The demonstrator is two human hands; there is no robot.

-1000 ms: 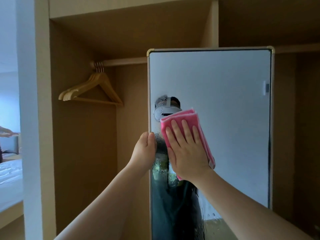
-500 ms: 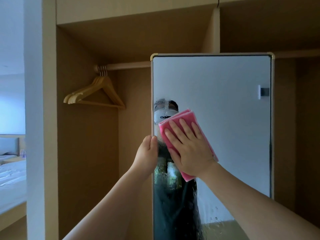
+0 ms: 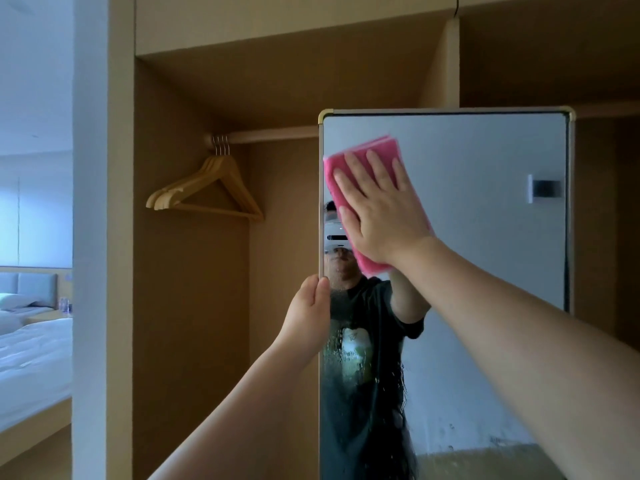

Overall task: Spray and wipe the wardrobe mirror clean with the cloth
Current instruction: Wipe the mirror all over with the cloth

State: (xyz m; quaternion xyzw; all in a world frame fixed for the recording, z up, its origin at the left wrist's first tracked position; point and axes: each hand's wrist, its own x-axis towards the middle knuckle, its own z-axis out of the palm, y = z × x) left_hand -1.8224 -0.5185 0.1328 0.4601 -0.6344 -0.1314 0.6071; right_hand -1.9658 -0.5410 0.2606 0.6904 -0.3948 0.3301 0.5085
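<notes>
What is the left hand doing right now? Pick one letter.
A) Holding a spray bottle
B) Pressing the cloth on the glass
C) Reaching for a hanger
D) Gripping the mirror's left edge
D: the left hand grips the left edge of the mirror, while the right hand presses the pink cloth flat against the glass.

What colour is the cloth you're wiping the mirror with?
Pink. The cloth shows best in the head view, pressed flat under the right hand.

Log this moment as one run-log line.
step: wipe | right hand: flat on pink cloth, mirror upper left | left hand: grips mirror's left edge | droplets: lower glass
</notes>
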